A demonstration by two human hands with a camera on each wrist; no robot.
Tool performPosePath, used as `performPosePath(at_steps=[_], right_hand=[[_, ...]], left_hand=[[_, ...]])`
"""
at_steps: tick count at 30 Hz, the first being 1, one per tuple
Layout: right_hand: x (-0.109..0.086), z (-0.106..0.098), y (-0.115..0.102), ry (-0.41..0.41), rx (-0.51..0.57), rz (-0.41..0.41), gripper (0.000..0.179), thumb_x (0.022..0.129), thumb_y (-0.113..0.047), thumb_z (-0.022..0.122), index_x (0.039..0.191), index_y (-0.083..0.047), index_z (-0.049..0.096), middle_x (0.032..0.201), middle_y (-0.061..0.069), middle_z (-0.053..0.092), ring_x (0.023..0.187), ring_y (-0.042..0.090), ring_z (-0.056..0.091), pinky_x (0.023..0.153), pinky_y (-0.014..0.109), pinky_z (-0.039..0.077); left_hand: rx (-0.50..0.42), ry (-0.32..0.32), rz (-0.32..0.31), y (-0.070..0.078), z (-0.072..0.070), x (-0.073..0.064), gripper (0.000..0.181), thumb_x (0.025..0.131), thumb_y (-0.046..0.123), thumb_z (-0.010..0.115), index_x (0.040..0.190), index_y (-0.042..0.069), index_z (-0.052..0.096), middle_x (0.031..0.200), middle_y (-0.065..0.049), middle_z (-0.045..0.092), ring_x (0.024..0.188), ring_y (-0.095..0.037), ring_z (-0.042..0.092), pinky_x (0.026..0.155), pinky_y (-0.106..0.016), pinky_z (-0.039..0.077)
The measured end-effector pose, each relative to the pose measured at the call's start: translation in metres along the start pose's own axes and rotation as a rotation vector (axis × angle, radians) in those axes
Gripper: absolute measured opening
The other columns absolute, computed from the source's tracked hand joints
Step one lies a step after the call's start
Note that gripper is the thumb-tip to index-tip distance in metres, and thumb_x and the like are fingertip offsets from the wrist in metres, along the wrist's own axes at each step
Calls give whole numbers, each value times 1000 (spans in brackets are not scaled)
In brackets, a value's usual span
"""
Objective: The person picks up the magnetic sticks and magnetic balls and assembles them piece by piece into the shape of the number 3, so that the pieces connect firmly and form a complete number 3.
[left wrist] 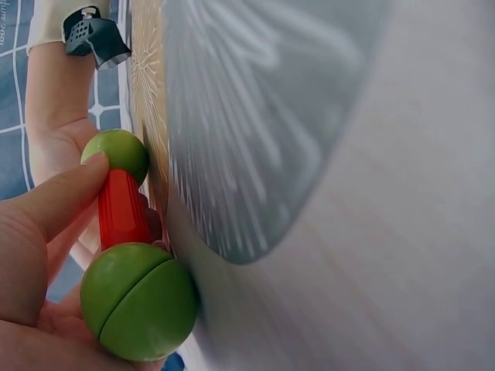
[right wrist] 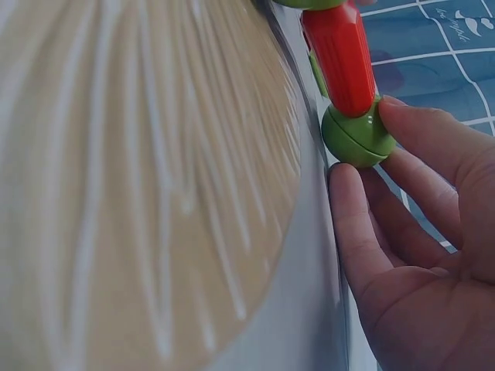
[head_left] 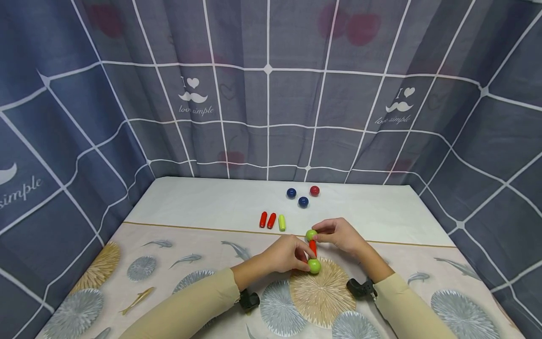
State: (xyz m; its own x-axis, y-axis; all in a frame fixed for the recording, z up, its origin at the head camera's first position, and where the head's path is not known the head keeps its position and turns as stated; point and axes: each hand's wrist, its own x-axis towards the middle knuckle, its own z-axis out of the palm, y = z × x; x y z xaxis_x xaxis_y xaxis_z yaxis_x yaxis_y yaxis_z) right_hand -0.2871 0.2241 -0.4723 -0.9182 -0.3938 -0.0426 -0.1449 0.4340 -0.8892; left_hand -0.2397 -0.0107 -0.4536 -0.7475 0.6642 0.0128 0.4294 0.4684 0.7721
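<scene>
A red ridged stick [head_left: 313,248] joins two green balls, one at each end, on the patterned cloth. My left hand [head_left: 289,254] holds the near green ball [head_left: 314,266], which looks large in the left wrist view with a groove across it [left wrist: 139,301]. The far green ball [head_left: 311,235] is between the fingertips of my right hand [head_left: 338,234]. In the right wrist view, thumb and fingers touch that ball [right wrist: 360,135] from opposite sides, and the red stick [right wrist: 340,62] runs up from it. Part of the left fingers is hidden behind the near ball in the left wrist view.
Beyond the hands lie two red sticks [head_left: 267,220] and a yellow-green stick [head_left: 282,222]. Farther back are two blue balls [head_left: 303,202] and a red ball [head_left: 314,190]. A dark checked curtain [head_left: 237,103] hangs around the table's back and sides.
</scene>
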Motion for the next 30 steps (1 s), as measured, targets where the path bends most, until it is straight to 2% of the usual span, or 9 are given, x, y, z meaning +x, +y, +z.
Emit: performPosePath(at_steps=[7, 12, 16, 20, 26, 30], right_hand=[[-3, 2, -4, 13, -17, -14, 40, 89, -19, 80, 122, 3, 71, 114, 16, 76, 100, 16, 72, 84, 23, 55], [-9, 3, -6, 53, -38, 4, 40, 89, -19, 80, 123, 0, 71, 116, 17, 75, 101, 22, 72, 85, 32, 55], [-16, 4, -8, 79, -35, 36, 40, 90, -20, 79, 125, -3, 70, 119, 17, 73, 106, 26, 72, 86, 37, 57], [-23, 7, -10, 85, 0, 47, 41, 91, -21, 79, 126, -4, 69, 118, 17, 72, 105, 25, 72, 84, 34, 58], [-31, 11, -10, 82, 64, 65, 40, 91, -20, 78, 126, -3, 69, 117, 16, 72, 101, 18, 72, 83, 28, 59], [-37, 14, -12, 70, 129, 65, 42, 92, -19, 78, 127, 1, 67, 120, 20, 72, 96, 18, 73, 81, 33, 62]], left_hand=[[-15, -17, 7, -3, -1, -1, 20, 81, 7, 86, 100, 13, 81, 71, 4, 69, 62, 1, 56, 56, -15, 48], [4, -3, -7, -7, -9, -2, 23, 84, 11, 85, 106, 15, 80, 76, 6, 72, 68, 0, 61, 64, -17, 52], [34, 46, -51, -11, -20, -4, 25, 86, 14, 83, 110, 12, 79, 81, 3, 73, 72, -6, 63, 68, -19, 53], [28, 96, -90, -18, -33, -5, 27, 87, 14, 83, 112, 10, 78, 85, 1, 73, 76, -12, 65, 69, -23, 53], [23, 205, -86, -31, -51, -8, 26, 85, 11, 83, 111, 6, 77, 85, -2, 72, 77, -15, 64, 68, -23, 52], [35, 278, -109, -39, -63, -9, 24, 86, 9, 82, 109, 6, 77, 84, -2, 72, 75, -13, 61, 64, -23, 49]])
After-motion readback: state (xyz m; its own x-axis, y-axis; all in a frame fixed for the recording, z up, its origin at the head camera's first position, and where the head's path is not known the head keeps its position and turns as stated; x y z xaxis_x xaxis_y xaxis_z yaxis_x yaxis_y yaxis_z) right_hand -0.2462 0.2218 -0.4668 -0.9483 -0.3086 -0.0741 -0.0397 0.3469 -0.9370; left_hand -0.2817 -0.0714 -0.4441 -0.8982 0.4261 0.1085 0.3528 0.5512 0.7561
